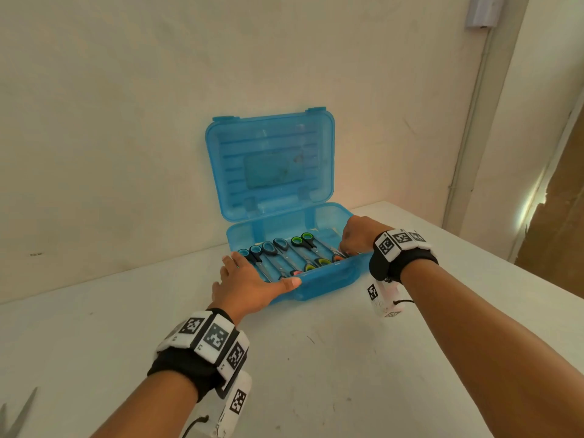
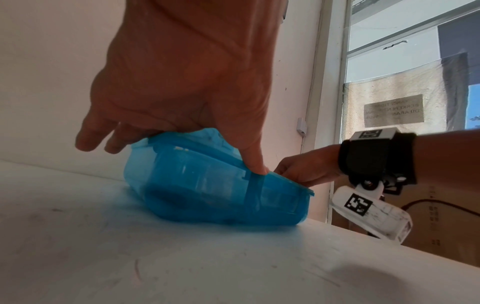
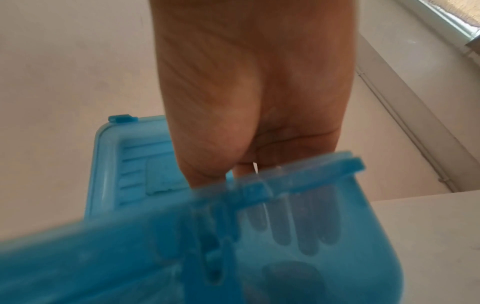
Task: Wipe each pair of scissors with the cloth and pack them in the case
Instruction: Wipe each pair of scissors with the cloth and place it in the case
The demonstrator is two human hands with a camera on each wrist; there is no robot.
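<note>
Case (image 1: 319, 281) at frame centre, lid up, scissors (image 1: 286, 254) rowed inside. Left hand (image 1: 252, 284) flat, steadying its rim; right hand (image 1: 355, 237) inside — grasp unclear. Risk: blades nicking fingers (image 3: 306, 222) — crowded row.

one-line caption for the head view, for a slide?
Left hand steadies the open blue case while the right hand reaches among packed scissors.

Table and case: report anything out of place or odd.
One pair of scissors lies open at the near left table edge, outside the blue case; the rest lie side by side inside. No cloth in view.
</note>
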